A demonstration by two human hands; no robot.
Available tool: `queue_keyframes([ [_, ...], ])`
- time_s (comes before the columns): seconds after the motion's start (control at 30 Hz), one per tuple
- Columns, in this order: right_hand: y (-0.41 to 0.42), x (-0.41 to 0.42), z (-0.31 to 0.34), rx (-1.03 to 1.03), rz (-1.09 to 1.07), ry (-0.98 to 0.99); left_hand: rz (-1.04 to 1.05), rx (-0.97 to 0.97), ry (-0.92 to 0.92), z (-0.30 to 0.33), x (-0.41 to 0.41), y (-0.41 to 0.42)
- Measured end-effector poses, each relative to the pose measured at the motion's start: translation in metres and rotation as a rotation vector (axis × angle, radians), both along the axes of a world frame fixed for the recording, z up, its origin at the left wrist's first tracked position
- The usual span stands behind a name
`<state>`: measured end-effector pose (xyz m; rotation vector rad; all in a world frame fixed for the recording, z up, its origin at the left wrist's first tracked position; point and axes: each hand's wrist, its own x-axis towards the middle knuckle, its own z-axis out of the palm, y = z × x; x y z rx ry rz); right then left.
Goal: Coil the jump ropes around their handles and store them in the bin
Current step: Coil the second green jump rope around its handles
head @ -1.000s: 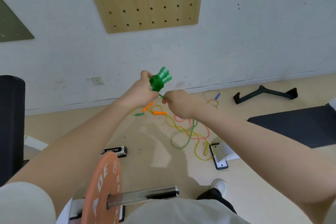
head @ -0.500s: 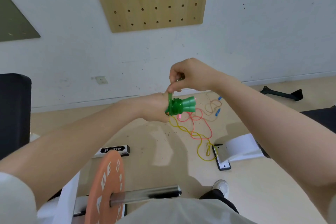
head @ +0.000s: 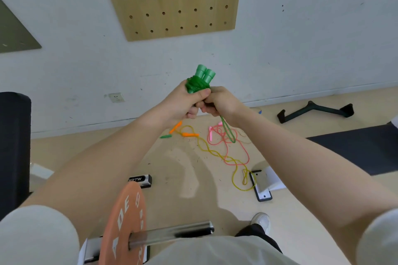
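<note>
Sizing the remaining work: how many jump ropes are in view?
3, possibly more. Green rope held in both hands, mostly coiled on its handles. Orange-handled yellow rope and pink rope lie tangled on the floor; a small green piece nearby is unclear.

We see two hands: our left hand and our right hand, touching. Together they hold one green jump rope, its two green handles side by side. On the floor lie at least two more ropes, tangled: one yellow rope with two orange handles, and one pink rope. One orange weight plate sits on one steel bar. One pegboard hangs on the wall.
</note>
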<state>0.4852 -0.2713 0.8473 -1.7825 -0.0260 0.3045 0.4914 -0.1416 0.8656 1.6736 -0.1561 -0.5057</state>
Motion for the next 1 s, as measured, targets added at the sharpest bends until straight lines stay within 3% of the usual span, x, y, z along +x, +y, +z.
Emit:
queue_keyframes([
  [0.1, -0.006, 0.0, 0.003, 0.078, 0.047, 0.056, 0.062, 0.056, -0.037, 0.002, 0.004, -0.006],
  [0.23, -0.012, -0.003, -0.001, 0.105, 0.168, 0.075, 0.025, 0.181, -0.11, -0.003, 0.001, -0.008],
  [0.33, -0.02, -0.004, 0.002, 0.246, 0.256, 0.173, -0.041, 0.256, -0.147, -0.007, -0.007, -0.006],
  [0.47, -0.009, -0.002, 0.003, -0.055, 0.088, 0.141, 0.072, 0.501, -0.21, -0.01, -0.012, -0.015],
  [0.53, -0.004, -0.001, 0.001, -0.047, 0.03, 0.117, 0.088, 0.529, -0.261, -0.009, -0.016, -0.019],
  [0.63, -0.007, -0.004, 0.003, 0.007, 0.062, 0.135, -0.01, 0.582, -0.281, 0.002, -0.025, -0.015],
  [0.77, -0.016, -0.014, -0.006, 0.165, 0.177, 0.28, -0.29, 0.66, -0.238, 0.015, -0.031, 0.012],
  [0.8, -0.019, -0.017, -0.009, 0.197, 0.232, 0.328, -0.35, 0.757, -0.287, 0.015, -0.03, 0.022],
  [0.87, -0.02, -0.024, -0.011, 0.274, 0.382, 0.425, -0.434, 1.027, -0.565, 0.011, -0.025, 0.035],
  [0.93, -0.014, -0.025, -0.012, 0.366, 0.531, 0.479, -0.537, 0.986, -0.894, 0.007, -0.021, 0.037],
  [1.0, -0.007, -0.025, -0.012, 0.4, 0.626, 0.527, -0.599, 0.876, -0.929, 0.012, -0.019, 0.034],
])
